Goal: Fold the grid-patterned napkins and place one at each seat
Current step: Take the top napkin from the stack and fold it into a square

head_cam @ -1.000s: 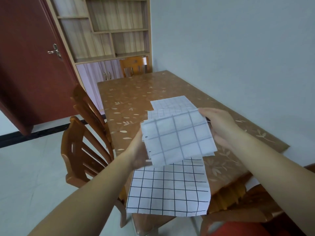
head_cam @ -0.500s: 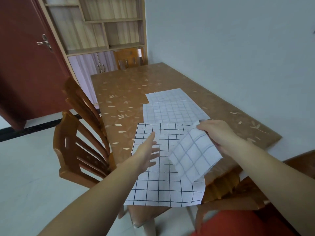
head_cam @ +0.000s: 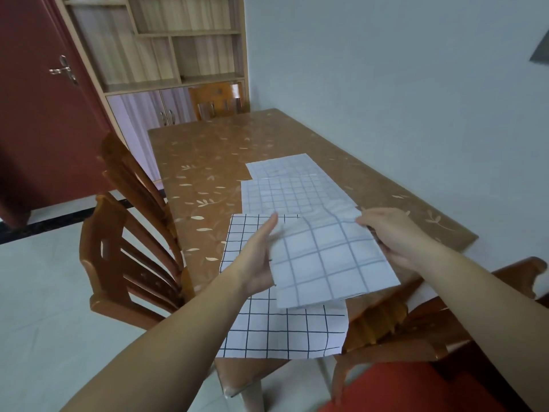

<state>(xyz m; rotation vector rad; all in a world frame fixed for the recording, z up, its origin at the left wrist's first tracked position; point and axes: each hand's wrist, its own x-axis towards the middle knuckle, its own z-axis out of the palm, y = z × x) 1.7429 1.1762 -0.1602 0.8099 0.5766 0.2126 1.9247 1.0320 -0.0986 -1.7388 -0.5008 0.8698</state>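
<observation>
I hold a folded white napkin with a grey grid (head_cam: 326, 263) in the air above the near end of the wooden table (head_cam: 208, 162). My right hand (head_cam: 392, 236) grips its right edge. My left hand (head_cam: 258, 257) lies flat against its left edge with straight fingers; its thumb is hidden behind the cloth. Beneath it a napkin with a black grid (head_cam: 282, 331) lies spread flat and hangs over the table's near edge. Two more grid napkins lie flat farther up, a middle one (head_cam: 282, 194) and a far one (head_cam: 285, 166), overlapping each other.
Two wooden chairs (head_cam: 124, 263) (head_cam: 127, 173) stand along the table's left side, another chair (head_cam: 219, 99) at the far end, and one (head_cam: 445, 322) at the near right. The table's right side runs along the wall. A red door (head_cam: 38, 114) and a shelf cabinet (head_cam: 178, 55) stand behind.
My left hand let go of the folded napkin, then came back against its left edge. My right hand kept hold throughout and has turned the napkin flatter.
</observation>
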